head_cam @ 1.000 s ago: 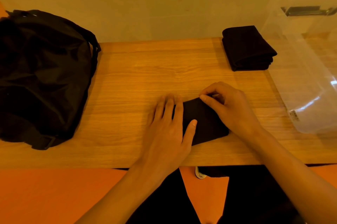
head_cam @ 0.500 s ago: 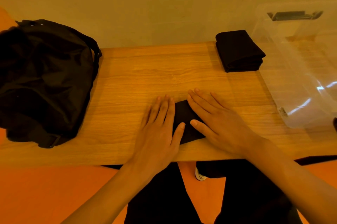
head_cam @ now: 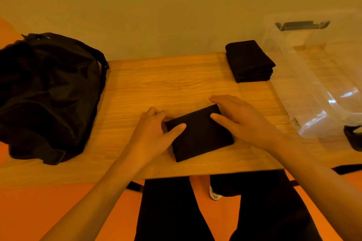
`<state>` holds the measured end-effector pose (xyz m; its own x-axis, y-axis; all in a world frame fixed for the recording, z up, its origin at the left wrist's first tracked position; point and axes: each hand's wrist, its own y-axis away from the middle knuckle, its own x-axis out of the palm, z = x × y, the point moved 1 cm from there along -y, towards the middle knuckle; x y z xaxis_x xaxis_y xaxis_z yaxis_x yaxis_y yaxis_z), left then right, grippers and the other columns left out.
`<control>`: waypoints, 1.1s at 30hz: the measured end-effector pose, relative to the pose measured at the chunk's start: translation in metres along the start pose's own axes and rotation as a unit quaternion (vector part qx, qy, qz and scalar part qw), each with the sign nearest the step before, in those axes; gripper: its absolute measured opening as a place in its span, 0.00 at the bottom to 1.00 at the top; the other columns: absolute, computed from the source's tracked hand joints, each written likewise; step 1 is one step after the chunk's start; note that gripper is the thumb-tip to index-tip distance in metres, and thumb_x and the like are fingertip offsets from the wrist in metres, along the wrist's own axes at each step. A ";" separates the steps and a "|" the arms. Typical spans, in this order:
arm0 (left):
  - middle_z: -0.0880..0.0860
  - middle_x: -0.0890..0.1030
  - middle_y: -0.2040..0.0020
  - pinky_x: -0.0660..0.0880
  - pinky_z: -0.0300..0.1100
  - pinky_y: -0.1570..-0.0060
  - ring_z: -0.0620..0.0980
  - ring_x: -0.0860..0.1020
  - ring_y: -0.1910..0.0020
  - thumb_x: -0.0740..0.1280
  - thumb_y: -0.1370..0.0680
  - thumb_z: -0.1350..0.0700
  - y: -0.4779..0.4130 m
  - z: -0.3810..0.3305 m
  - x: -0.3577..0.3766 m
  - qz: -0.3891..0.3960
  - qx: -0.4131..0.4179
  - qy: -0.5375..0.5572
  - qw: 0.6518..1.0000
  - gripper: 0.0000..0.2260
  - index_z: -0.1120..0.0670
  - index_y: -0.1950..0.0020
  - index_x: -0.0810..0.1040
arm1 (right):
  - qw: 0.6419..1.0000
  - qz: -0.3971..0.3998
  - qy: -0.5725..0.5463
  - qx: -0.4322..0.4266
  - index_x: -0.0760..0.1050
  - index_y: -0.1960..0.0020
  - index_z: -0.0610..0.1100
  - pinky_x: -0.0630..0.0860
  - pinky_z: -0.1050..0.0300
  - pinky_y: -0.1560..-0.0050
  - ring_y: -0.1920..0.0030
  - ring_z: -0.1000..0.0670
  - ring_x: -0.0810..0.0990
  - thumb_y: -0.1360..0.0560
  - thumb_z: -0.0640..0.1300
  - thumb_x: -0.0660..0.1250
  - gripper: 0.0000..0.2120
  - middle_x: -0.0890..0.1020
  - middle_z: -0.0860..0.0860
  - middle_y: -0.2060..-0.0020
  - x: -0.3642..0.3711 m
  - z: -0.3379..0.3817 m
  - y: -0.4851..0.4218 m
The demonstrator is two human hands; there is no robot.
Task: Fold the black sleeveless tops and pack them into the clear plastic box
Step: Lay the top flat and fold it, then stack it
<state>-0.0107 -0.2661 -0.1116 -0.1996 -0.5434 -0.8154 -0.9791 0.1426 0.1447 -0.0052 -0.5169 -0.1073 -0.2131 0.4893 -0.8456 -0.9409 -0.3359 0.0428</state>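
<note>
Now, the folded top [head_cam: 199, 135] lies as a small dark packet on the counter [head_cam: 156, 84], near its front edge and a little askew, between your two hands. Your left hand [head_cam: 154, 133] has its grip closed on the packet's left edge. The thumb lies on top and the fingers curl in at the edge, though I cannot tell whether they reach under the cloth. Your right hand [head_cam: 241, 121] has its grip apart, with the fingers fairly straight along the far right corner and the thumb flat on the cloth.

The step in hand looks like squaring this packet and lifting it away. Press the layers flat first, so that no loose edge sticks out. Then slip the fingers of both hands beneath opposite sides and hold the thumbs down on top, so the folds cannot spring open. Lift it level, because thin soft cloth like this will likely sag and unfold if you carry it by one edge.

The stack of folded tops [head_cam: 249, 60] sits at the back of the counter, just beside the clear plastic box [head_cam: 313, 84] at the right end. Set the packet down with its edges in line with those below it, and let go only once it rests flat. The black bag [head_cam: 49, 93] on the left is well apart and should not hinder you.
</note>
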 end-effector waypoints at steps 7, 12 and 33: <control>0.50 0.76 0.43 0.76 0.46 0.45 0.49 0.76 0.43 0.77 0.29 0.43 -0.031 -0.012 -0.014 0.161 -0.072 -0.024 0.984 0.21 0.50 0.43 0.76 | 0.993 0.115 0.013 0.006 0.69 0.26 0.53 0.70 0.67 0.45 0.39 0.60 0.74 0.25 0.55 0.73 0.30 0.77 0.58 0.37 -0.020 0.003 -0.039; 0.51 0.81 0.48 0.76 0.47 0.48 0.51 0.78 0.47 0.77 0.27 0.48 -0.042 -0.020 -0.026 0.234 -0.037 -0.026 0.971 0.15 0.52 0.47 0.78 | 0.974 0.220 -0.019 0.044 0.74 0.34 0.52 0.72 0.63 0.50 0.45 0.57 0.75 0.28 0.56 0.76 0.25 0.76 0.60 0.47 -0.025 0.003 -0.052; 0.53 0.85 0.41 0.77 0.44 0.41 0.49 0.82 0.39 0.72 0.26 0.55 -0.111 -0.066 -0.029 0.249 -0.028 0.411 0.877 0.19 0.52 0.35 0.78 | 0.843 -0.154 -0.479 0.192 0.80 0.43 0.45 0.83 0.45 0.45 0.49 0.52 0.86 0.26 0.47 0.75 0.13 0.86 0.49 0.51 -0.041 -0.010 -0.004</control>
<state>0.1014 -0.3211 -0.0671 -0.5392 -0.8416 0.0316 -0.7592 0.5020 0.4144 0.0096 -0.5441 -0.0785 0.1146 0.9927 -0.0377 -0.9671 0.1201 0.2241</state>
